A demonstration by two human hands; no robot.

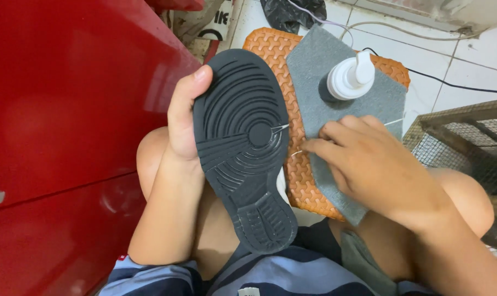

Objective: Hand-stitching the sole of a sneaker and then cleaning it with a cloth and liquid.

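Note:
My left hand (pixel 181 118) grips a shoe turned sole-up, its dark grey rubber sole (pixel 240 148) with ringed tread facing me. A thin needle (pixel 279 128) sticks out at the sole's right edge. My right hand (pixel 363 159) hovers just right of the shoe, fingertips pinched on a thin white thread (pixel 296 154) near the sole's edge. Both hands rest above my bare knees.
An orange woven-pattern mat (pixel 298 175) lies on the white tiled floor with a grey felt piece (pixel 325 60) and a white pump bottle (pixel 351 77) on it. A red cabinet (pixel 67 137) stands at left, a wire cage (pixel 467 137) at right. Black cables cross the floor.

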